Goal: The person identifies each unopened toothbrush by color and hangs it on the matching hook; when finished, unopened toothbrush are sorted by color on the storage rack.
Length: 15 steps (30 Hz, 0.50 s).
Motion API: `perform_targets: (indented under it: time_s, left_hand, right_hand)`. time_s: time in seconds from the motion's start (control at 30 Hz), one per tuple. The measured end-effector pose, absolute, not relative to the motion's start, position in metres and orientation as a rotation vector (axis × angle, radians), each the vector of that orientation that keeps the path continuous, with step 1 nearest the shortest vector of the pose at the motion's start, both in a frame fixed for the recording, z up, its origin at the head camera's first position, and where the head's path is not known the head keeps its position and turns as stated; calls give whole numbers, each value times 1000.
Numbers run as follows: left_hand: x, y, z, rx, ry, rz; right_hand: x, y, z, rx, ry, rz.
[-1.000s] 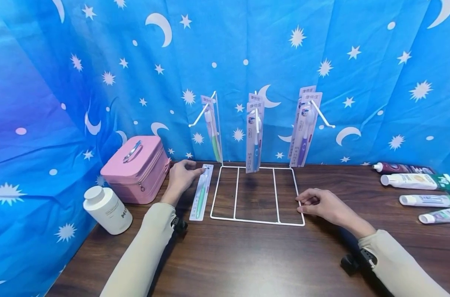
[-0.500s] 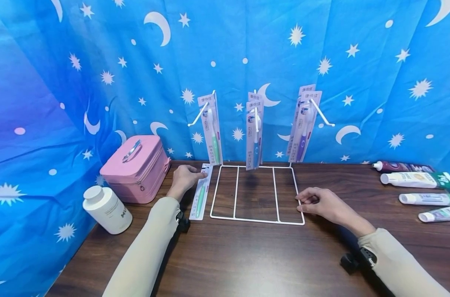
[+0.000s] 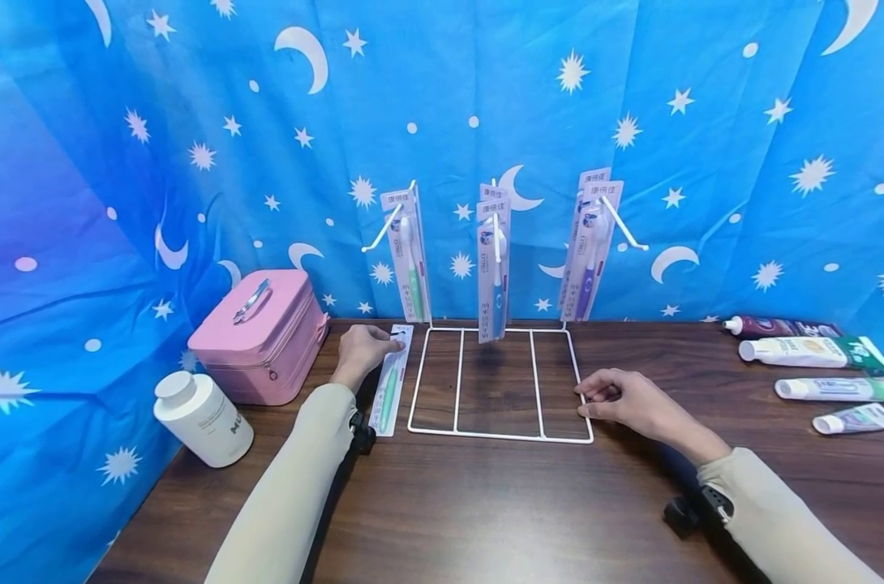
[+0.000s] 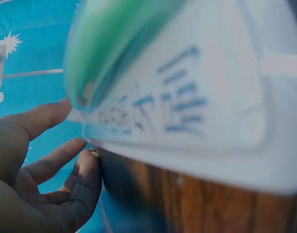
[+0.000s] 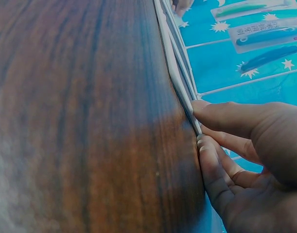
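Note:
A packaged green toothbrush [image 3: 389, 393] lies on the table left of a white wire rack [image 3: 500, 436]. My left hand [image 3: 360, 354] pinches the edge of this pack near its top; in the left wrist view the pack hides part of the fingertips. With thumb and fingers, my right hand [image 3: 632, 403] grips the right side wire of the rack's base. On the rack's hooks hang a green toothbrush pack [image 3: 415, 280] at left, blue toothbrush packs [image 3: 491, 284] in the middle and purple toothbrush packs [image 3: 588, 264] at right.
A pink case [image 3: 255, 337] and a white bottle [image 3: 207, 422] stand at the left. Several toothpaste tubes [image 3: 800, 351] lie at the right. Behind the rack hangs a blue curtain [image 3: 442, 73] with stars and moons.
The hanging green pack has swung from nearly edge-on to facing forward. My left hand has shifted slightly right and closed on the lying pack's edge. The right hand keeps its hold.

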State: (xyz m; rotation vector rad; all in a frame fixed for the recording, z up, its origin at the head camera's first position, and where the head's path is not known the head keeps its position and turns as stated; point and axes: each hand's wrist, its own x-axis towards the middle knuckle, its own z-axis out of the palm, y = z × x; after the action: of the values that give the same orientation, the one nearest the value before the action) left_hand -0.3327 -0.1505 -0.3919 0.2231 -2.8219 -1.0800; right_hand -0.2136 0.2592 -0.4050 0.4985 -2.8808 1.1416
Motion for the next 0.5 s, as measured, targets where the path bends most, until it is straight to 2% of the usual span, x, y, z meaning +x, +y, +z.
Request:
perform_targets:
  time_s: [0.5]
  left_hand:
    - [-332, -141, -390, 234, -2806, -1007]
  right_hand:
    - [-215, 260, -408, 484, -2885, 1123]
